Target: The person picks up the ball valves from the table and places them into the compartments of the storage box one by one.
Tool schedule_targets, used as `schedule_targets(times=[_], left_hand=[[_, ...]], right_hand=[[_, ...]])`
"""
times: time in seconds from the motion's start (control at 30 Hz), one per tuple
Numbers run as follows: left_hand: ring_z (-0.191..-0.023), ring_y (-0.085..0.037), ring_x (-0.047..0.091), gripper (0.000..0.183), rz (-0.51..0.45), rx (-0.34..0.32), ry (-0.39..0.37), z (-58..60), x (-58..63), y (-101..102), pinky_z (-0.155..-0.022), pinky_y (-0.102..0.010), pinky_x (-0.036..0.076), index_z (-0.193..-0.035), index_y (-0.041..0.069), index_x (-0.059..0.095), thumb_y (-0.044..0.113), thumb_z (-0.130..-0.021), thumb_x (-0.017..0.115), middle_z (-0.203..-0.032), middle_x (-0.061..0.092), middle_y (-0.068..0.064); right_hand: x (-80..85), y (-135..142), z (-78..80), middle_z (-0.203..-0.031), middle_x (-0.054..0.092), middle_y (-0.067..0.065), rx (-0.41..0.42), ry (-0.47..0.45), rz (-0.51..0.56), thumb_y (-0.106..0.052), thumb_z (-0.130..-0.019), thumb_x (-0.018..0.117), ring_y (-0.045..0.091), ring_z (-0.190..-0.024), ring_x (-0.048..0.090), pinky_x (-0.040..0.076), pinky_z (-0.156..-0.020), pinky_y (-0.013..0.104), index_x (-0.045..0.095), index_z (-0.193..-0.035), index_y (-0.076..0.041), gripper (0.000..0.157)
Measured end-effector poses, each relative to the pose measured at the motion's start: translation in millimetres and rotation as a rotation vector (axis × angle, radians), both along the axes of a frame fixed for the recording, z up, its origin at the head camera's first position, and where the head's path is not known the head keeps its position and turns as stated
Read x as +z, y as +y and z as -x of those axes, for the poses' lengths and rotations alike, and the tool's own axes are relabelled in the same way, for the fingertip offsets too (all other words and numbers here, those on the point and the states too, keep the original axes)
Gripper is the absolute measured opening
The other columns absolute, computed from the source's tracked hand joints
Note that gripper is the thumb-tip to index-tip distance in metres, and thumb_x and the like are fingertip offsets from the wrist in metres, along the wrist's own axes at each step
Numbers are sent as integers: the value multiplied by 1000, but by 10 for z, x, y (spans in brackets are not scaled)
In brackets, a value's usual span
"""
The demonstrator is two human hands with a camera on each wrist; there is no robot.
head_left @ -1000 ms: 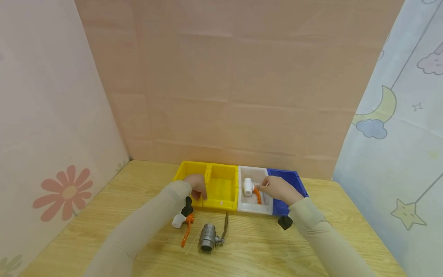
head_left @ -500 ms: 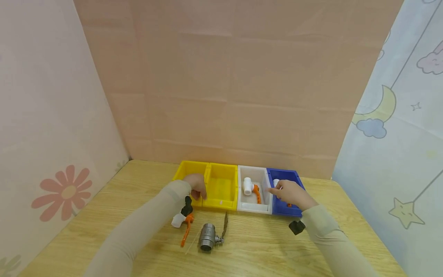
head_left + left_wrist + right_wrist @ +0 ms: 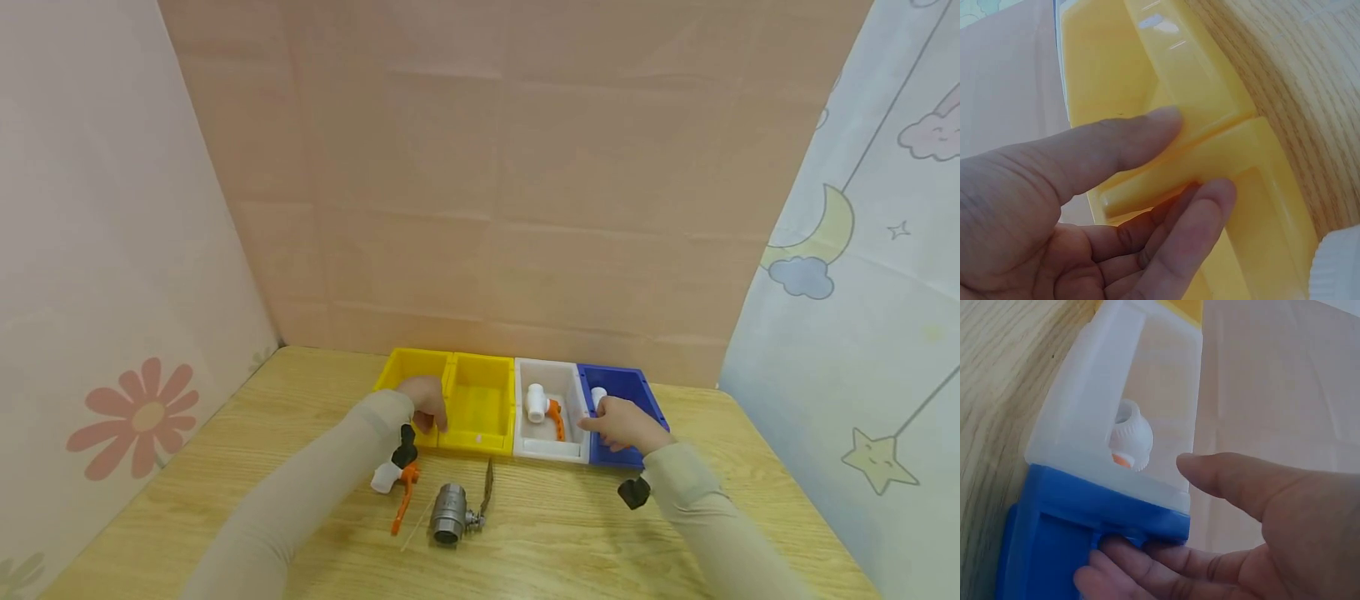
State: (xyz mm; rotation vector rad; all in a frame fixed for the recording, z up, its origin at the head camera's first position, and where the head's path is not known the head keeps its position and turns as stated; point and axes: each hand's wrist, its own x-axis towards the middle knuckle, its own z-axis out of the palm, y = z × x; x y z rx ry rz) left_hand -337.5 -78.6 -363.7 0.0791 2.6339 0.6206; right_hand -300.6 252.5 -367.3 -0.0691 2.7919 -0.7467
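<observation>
My left hand [image 3: 427,406] grips the front wall of the left yellow bin [image 3: 405,364]; in the left wrist view the left hand [image 3: 1192,156] has its thumb over the rim of the yellow bin [image 3: 1210,87] and its fingers beneath. My right hand [image 3: 618,422] holds the front edge of the blue bin [image 3: 637,385]. The right wrist view shows the right hand [image 3: 1147,515] with fingers curled under the lip of the blue bin [image 3: 1066,506] and the thumb above. A white valve with an orange handle [image 3: 542,404] lies in the white bin [image 3: 551,452].
A second yellow bin [image 3: 480,417] sits between the left yellow and white bins. A small white piece [image 3: 598,394] lies in the blue bin. On the wooden table [image 3: 225,467] in front lie a white-and-orange valve [image 3: 397,485] and a steel ball valve [image 3: 453,515]. Walls enclose three sides.
My right hand let go of the white valve in the white bin, moved right and took hold of the blue bin's front edge. The left hand stayed on the yellow bin.
</observation>
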Motion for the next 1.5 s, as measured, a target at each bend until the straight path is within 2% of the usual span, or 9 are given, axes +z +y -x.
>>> schedule_targets(times=[0.2,0.3,0.53,0.93,1.07,1.3,1.43,1.5], left_hand=[[-54,-17,62,17,-13,28,-9,1,10,8,-61,-29,58,-78,3,68,9,-73,83,-66,62,-8],[-54,-16,62,17,-9,32,-10,0,14,11,-59,-28,58,-79,3,68,9,-73,83,-66,61,-8],[-55,-17,63,17,-15,22,-10,-3,8,13,-57,-27,57,-79,3,68,9,-74,83,-66,62,-8],[-59,-18,64,20,-11,22,-9,56,-39,-14,-59,-27,57,-82,4,68,12,-72,84,-72,65,-8],[-57,-17,63,17,-5,2,11,9,-14,-26,-60,-27,57,-79,4,68,12,-75,83,-67,63,-7],[-54,-15,63,17,20,-106,113,-134,4,-65,-57,-25,56,-76,4,67,16,-82,78,-61,61,-4],[-57,-19,66,18,-3,-131,130,-198,59,-100,-61,-28,57,-81,-1,69,17,-86,73,-66,65,-9],[-61,-20,67,22,-17,-130,132,-234,125,-113,-63,-29,58,-91,-4,68,17,-88,72,-75,67,-11]], right_hand=[[-27,-59,63,-73,58,8,20,5,-95,-31,-91,66,19,-60,59,47,-52,29,50,-86,-4,31],[-11,-81,88,-72,60,9,23,1,-130,-29,-90,67,20,-60,61,45,-50,29,52,-88,-3,30],[16,-105,109,-78,62,13,18,-35,-112,-23,-91,67,21,-64,63,55,-60,33,56,-100,4,30],[48,-113,128,-78,63,12,18,-73,-136,-23,-91,67,21,-65,65,56,-63,35,53,-115,9,42],[55,-124,128,-79,63,12,9,-75,-138,-22,-90,68,21,-65,65,56,-66,38,50,-119,10,47],[60,-123,107,-80,63,12,5,-76,-135,-22,-91,68,21,-66,65,56,-66,36,50,-120,11,48],[58,-121,111,-80,63,12,11,-72,-138,-22,-91,67,21,-66,65,56,-65,35,52,-117,10,44],[54,-122,118,-81,63,12,11,-73,-136,-22,-91,68,21,-67,65,56,-65,34,52,-116,9,43]])
